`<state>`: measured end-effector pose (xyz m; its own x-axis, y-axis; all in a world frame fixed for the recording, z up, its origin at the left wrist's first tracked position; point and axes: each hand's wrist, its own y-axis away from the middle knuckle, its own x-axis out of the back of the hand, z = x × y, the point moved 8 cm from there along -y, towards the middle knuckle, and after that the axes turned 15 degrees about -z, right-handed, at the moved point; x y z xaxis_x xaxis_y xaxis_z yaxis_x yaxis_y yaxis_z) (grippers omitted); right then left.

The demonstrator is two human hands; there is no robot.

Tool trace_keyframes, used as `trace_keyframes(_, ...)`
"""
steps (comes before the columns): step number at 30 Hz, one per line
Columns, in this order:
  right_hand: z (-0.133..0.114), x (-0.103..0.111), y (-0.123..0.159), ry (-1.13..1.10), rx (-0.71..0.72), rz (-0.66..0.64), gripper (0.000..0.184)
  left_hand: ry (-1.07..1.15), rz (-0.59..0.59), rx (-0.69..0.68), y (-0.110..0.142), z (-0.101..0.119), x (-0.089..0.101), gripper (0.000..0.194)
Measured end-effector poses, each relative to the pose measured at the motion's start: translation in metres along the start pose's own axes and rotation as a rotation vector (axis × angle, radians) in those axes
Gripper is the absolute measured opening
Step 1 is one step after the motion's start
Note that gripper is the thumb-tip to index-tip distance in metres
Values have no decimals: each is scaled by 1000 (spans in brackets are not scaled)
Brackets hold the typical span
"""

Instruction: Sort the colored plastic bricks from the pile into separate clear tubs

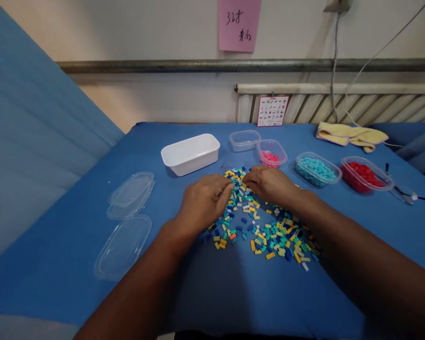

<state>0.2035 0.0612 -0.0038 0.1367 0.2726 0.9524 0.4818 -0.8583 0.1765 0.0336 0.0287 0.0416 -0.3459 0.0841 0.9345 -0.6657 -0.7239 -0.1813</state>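
Small toy building bricks (278, 233) in yellow, blue, teal, green and white lie in a loose spread on the blue cloth. My left hand (206, 198) rests at the left side of this spread, fingers curled and the thumb close to the index finger. Opposite it, my right hand (269, 183) reaches in from the right over the far bricks, its fingertips pinched together among them. Whatever either hand holds is too small or hidden to make out. A clear tub of pink bricks (270, 158) stands just beyond my right hand.
A white bin (191, 155) and a clear tub (245, 140) stand at the back. To the right are tubs of turquoise bricks (317, 169) and red bricks (364, 175), glasses (403, 193) and a yellow cloth (352, 134). Clear lids (123, 245) lie left.
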Motion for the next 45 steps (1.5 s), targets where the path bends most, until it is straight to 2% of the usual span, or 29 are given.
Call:
trace_keyframes(2, 1, 0, 4, -2, -7, -5, 27, -9, 60, 45, 0, -10, 4, 25)
trace_keyframes(4, 1, 0, 10, -3, -18, -16, 25, -4, 66, 34, 0, -11, 2, 23)
trace_keyframes(10, 1, 1, 14, 6, -80, -55, 26, -12, -17, -10, 0, -5, -14, 19)
trace_keyframes(16, 5, 6, 13, 0, -68, -44, 20, -18, -94, -68, -3, -5, -25, 26)
trace_keyframes(18, 2, 14, 17, -25, -9, 16, 20, -15, -115, -142, -3, 2, -26, 27)
trace_keyframes(20, -5, 23, 23, -81, 99, 101, 21, -10, -149, -228, -2, 10, -27, 26)
trace_keyframes(22, -16, 25, 25, -141, 219, 128, 20, 2, -182, -277, -2, 16, -27, 24)
trace_keyframes(24, -24, 17, 24, -160, 301, 61, 19, 4, -197, -259, -2, 15, -26, 22)
trace_keyframes(26, -28, 8, 20, -147, 327, -13, 20, -13, -174, -186, -3, 7, -23, 22)
trace_keyframes(30, -21, 1, 16, -127, 255, -51, 23, -23, -94, -58, -4, -8, -20, 24)
trace_keyframes(36, -17, 3, 17, -117, 183, -82, 27, 31, -147, -102, -6, -6, -34, 31)
trace_keyframes(40, -6, 4, 19, -188, 142, -97, 27, -5, -171, -47, -9, -9, -36, 35)
trace_keyframes(45, 7, 2, 20, -267, 139, -97, 27, -92, -152, -15, -17, -12, -37, 31)
